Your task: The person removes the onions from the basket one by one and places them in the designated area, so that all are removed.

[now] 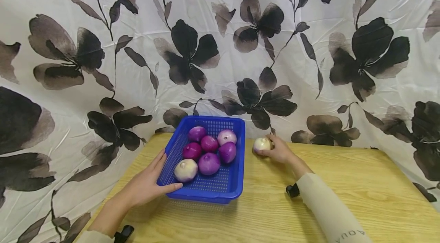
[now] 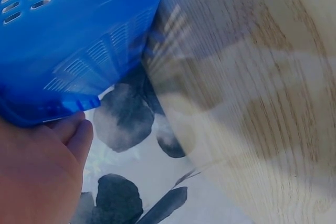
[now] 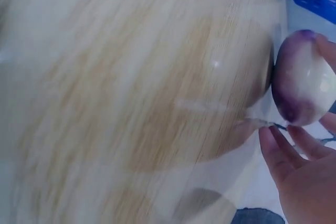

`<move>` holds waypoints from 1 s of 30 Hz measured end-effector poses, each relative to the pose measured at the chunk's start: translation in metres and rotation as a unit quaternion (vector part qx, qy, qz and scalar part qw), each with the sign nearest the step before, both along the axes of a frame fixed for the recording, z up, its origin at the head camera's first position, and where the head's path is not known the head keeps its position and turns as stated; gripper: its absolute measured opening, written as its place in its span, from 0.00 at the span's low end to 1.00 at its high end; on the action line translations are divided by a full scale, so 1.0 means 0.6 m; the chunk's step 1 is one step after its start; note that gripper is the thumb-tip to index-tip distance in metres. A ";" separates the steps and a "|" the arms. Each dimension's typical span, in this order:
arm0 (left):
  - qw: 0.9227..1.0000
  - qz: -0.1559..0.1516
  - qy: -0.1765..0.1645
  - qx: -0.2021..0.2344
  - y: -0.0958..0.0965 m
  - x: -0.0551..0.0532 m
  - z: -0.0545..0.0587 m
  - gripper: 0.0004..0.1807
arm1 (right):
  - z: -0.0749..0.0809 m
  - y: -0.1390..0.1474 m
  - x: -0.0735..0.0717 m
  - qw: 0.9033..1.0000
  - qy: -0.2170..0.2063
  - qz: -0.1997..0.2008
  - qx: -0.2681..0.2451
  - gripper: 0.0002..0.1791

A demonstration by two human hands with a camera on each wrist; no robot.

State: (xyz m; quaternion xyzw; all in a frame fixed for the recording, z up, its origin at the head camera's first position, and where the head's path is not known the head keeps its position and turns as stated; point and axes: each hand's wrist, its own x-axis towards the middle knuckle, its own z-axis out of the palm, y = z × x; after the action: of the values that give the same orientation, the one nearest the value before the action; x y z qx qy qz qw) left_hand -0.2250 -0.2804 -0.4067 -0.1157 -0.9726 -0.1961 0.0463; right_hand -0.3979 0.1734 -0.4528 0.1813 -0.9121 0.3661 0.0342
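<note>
My left hand holds the front left corner of a blue plastic basket, thumb over the front rim and fingers along the left side. In the left wrist view its fingers lie against the edge of the rim. Inside the basket sit several purple onions and a whitish onion. To the right of the basket, my right hand holds a white and purple onion low over the table, thumb and fingers around it. The right wrist view shows this onion close up, some fingertips apart from it.
The light wooden table has its back edge close to a hanging floral cloth. A dark wrist strap piece sits by the right sleeve, another by the left. The glossy tabletop shows reflections.
</note>
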 end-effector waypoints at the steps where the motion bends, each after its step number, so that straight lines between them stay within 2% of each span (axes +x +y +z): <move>1: 1.000 0.000 -0.001 0.000 0.000 0.000 0.000 0.68 | 0.001 0.003 0.002 1.000 -0.002 0.000 -0.002 0.45; 9: 1.000 0.000 -0.004 -0.004 0.000 -0.002 0.001 0.68 | 0.011 0.033 0.023 1.000 0.009 0.013 0.016 0.46; 14: 1.000 -0.003 -0.003 -0.002 -0.001 0.000 0.000 0.69 | 0.021 0.044 0.040 0.999 0.030 0.026 0.021 0.45; 22: 1.000 0.000 -0.003 -0.004 -0.001 0.002 -0.002 0.68 | 0.033 0.044 0.071 0.997 0.056 0.058 0.014 0.42; 30: 1.000 0.000 -0.006 -0.005 -0.003 0.000 -0.004 0.69 | 0.053 0.032 0.109 0.993 0.077 0.081 0.024 0.34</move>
State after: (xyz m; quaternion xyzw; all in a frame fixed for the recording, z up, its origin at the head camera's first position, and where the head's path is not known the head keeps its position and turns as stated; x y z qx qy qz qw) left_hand -0.2251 -0.2821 -0.4092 -0.1151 -0.9737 -0.1924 0.0398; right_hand -0.3323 0.1924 -0.4208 0.2826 -0.8979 0.3303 0.0700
